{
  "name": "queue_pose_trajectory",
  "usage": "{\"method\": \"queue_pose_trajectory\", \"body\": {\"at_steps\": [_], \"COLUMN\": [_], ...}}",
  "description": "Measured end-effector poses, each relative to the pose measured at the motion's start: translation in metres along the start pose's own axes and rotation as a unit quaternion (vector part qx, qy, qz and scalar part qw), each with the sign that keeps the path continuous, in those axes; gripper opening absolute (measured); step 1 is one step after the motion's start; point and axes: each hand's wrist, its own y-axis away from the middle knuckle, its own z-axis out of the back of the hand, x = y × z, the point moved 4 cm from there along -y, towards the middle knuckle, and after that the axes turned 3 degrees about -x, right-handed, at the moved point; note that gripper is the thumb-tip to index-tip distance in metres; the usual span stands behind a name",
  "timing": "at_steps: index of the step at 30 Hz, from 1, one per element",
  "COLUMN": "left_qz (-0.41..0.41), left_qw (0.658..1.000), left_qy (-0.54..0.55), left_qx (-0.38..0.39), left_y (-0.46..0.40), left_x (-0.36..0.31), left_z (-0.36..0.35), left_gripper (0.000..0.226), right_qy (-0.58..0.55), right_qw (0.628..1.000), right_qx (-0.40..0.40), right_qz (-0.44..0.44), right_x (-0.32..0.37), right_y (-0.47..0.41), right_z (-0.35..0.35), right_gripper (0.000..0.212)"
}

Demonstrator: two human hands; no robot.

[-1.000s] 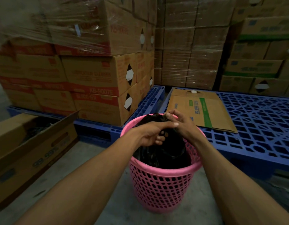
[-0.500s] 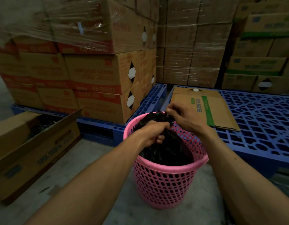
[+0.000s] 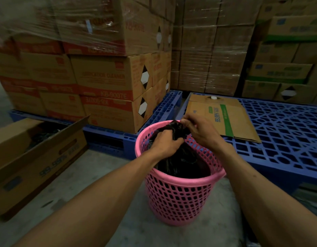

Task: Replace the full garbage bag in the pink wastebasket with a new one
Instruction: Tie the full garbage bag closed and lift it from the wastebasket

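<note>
A pink perforated wastebasket (image 3: 179, 198) stands on the concrete floor in front of me. Inside it sits a full black garbage bag (image 3: 182, 163), its top gathered into a neck above the rim. My left hand (image 3: 164, 143) grips the gathered neck from the left, fingers curled round the plastic. My right hand (image 3: 200, 131) pinches the top end of the bag just above and to the right of the left hand, over the basket's far rim. No new bag shows in view.
A blue plastic pallet (image 3: 282, 139) lies right of the basket with a flattened cardboard box (image 3: 220, 116) on it. An open cardboard box (image 3: 33, 157) sits on the floor at left. Wrapped stacks of cartons (image 3: 100, 77) rise behind on another blue pallet.
Both hands have lifted slightly and drawn the bag's top up into a tighter neck. The right hand has shifted up to the bag's end. The view has shifted a little.
</note>
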Motion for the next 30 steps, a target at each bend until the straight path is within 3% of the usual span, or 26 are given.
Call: {"method": "queue_pose_trajectory", "body": {"at_steps": [3, 5, 8, 13, 16, 19, 22, 24, 28, 30], "left_qz": [-0.054, -0.068, -0.002, 0.100, 0.158, 0.155, 0.066, 0.001, -0.136, -0.130], "left_qw": [0.997, 0.992, 0.978, 0.930, 0.933, 0.973, 0.997, 0.996, 0.980, 0.986], "left_qy": [0.008, 0.051, 0.149, 0.290, 0.283, 0.153, 0.026, -0.011, -0.088, -0.065], "left_qx": [0.050, 0.090, 0.148, 0.203, 0.158, 0.071, -0.040, -0.093, -0.112, -0.083], "left_y": [0.007, 0.012, 0.013, 0.013, 0.013, 0.010, 0.009, 0.011, 0.013, 0.010], "left_x": [-0.007, -0.013, -0.011, -0.003, 0.007, 0.015, 0.011, 0.006, 0.003, 0.003], "left_z": [0.002, 0.003, 0.000, 0.001, 0.002, 0.006, 0.007, 0.004, 0.003, 0.003], "left_gripper": [0.009, 0.004, 0.007, 0.026, 0.025, 0.023, 0.015, 0.023, 0.022, 0.018], "right_qy": [-0.022, -0.095, -0.253, -0.227, -0.180, -0.099, -0.043, -0.061, -0.127, -0.091], "right_qw": [0.999, 0.995, 0.964, 0.967, 0.976, 0.986, 0.984, 0.976, 0.955, 0.964], "right_qx": [-0.025, -0.018, 0.055, 0.050, 0.045, 0.029, -0.001, 0.016, 0.078, 0.083], "right_qz": [-0.005, -0.022, -0.067, -0.102, -0.118, -0.131, -0.170, -0.211, -0.255, -0.236], "right_x": [0.002, 0.003, 0.014, -0.003, -0.012, -0.011, -0.015, -0.021, -0.026, -0.027], "right_y": [-0.001, -0.003, -0.005, 0.000, 0.004, 0.001, -0.006, -0.008, -0.005, -0.005], "right_z": [-0.005, -0.010, -0.020, -0.034, -0.041, -0.042, -0.040, -0.041, -0.040, -0.040], "right_gripper": [0.012, 0.016, 0.019, 0.031, 0.021, 0.021, 0.022, 0.024, 0.020, 0.020]}}
